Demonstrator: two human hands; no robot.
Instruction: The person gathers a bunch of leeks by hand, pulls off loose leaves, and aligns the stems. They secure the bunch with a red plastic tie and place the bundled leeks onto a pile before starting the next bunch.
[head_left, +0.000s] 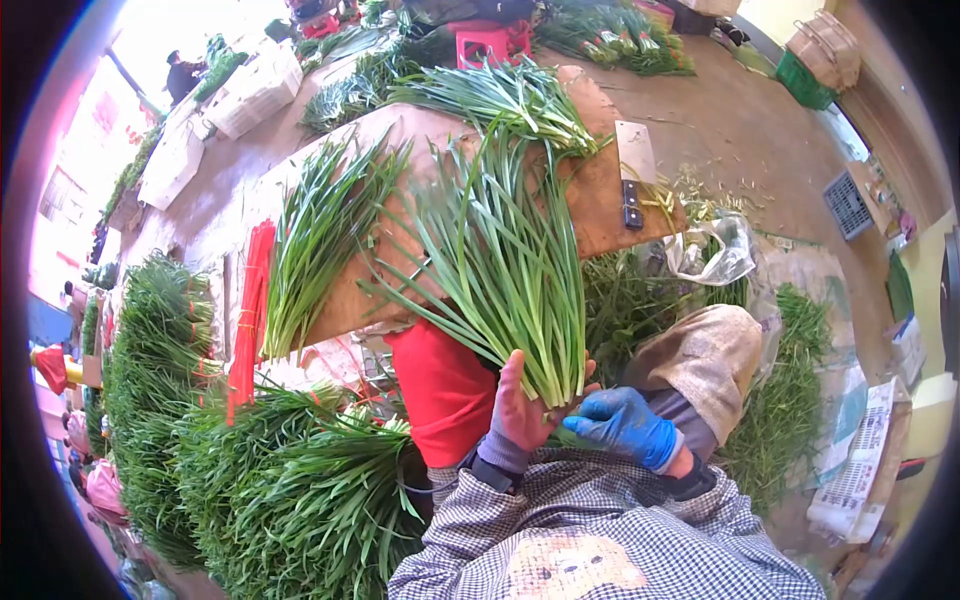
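Note:
A large bunch of long green leafy stalks [520, 270] fans out over the wooden board [610, 200], its pale ends toward my body. My left hand [522, 412] holds these ends, thumb up on their left side. In a blue glove, my right hand [615, 420] is closed just right of the ends; a bit of green shows at its fingers, too small to name. Another bunch [330, 230] lies on the board's left part, and one more [500, 100] at its far edge. A cleaver [634, 175] rests on the right side of the board.
Red ties [250, 310] hang at the board's left edge. Big piles of greens [290, 480] stand at lower left. Loose greens [780, 400] and a plastic bag [715, 250] are at right. Farther off are a red stool [492, 42], a white crate [255, 95] and a person [183, 78].

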